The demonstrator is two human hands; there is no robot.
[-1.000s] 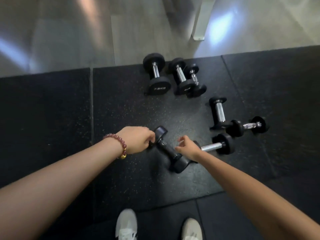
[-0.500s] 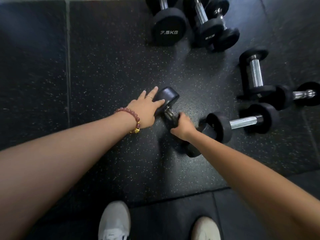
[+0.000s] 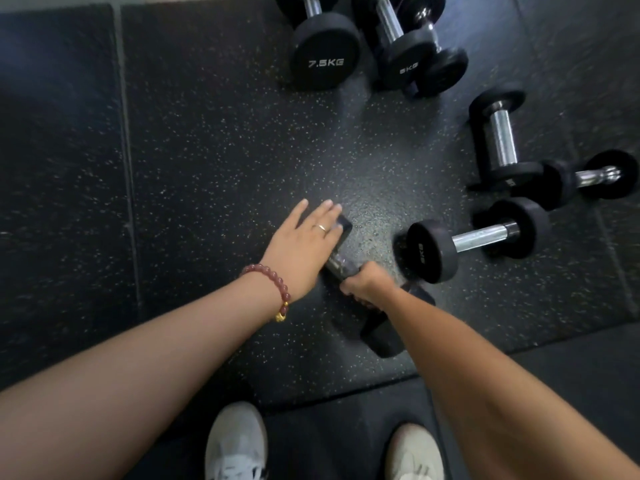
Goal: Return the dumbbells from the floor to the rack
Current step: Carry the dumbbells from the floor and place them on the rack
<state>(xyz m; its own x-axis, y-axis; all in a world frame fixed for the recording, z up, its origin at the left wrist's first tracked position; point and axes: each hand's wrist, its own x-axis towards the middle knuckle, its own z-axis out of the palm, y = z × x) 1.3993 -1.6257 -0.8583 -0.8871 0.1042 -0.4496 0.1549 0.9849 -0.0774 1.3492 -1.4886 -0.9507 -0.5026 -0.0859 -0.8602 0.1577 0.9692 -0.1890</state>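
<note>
right hand (image 3: 363, 285) fingers clamped round the handle of the mid-frame dumbbell (image 3: 381, 336), left hand (image 3: 301, 244) flat on its far head, fingers straight, other dumbbells (image 3: 323, 53) upper right

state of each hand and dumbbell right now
left hand, open, flat on held dumbbell's head
right hand, grips its handle
held dumbbell, low, lift unclear
7.5 kg dumbbell, lying untouched
5 kg dumbbell, lying untouched
small dumbbell, lying untouched
nearest dumbbell, lying untouched
upper right dumbbell, lying untouched
far right dumbbell, lying untouched

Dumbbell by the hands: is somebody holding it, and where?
Yes. The right hand grips the dumbbell by its handle; the left hand rests flat on its far end.
</note>
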